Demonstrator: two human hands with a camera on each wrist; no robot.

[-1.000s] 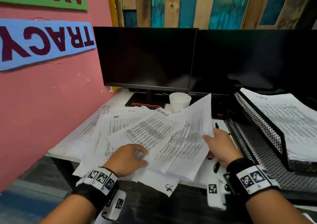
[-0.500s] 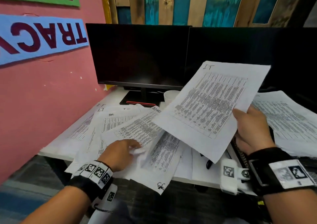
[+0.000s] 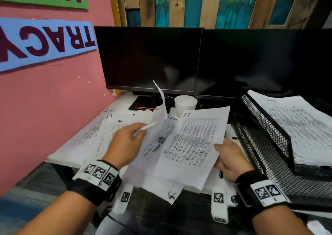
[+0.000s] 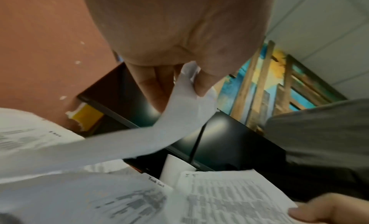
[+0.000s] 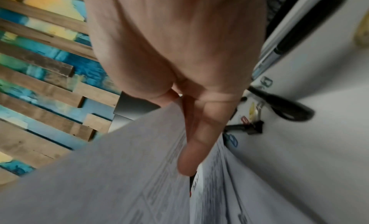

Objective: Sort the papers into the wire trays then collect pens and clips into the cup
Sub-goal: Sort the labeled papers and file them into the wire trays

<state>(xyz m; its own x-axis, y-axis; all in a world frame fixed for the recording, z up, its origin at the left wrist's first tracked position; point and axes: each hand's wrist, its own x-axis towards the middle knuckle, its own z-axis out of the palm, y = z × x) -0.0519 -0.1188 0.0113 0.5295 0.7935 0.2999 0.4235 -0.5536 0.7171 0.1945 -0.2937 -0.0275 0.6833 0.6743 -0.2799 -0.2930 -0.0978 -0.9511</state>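
Pinching curled sheet (image 3: 159, 107) in left hand (image 3: 124, 143), right hand (image 3: 231, 161) holding IT page (image 3: 194, 144)

A white desk (image 3: 61, 158) carries spread printed papers (image 3: 93, 135), a white cup (image 3: 185, 104), monitors (image 3: 149, 58) and black wire trays (image 3: 280, 162).

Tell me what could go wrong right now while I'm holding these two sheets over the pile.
1. The left hand pinches only a corner of a curled sheet; it may tear or slip.
2. That sheet swings close to the empty cup and could tip it.
3. The IT sheet in the right hand hides clips and pens on the desk; lowering it could sweep them under the pile.
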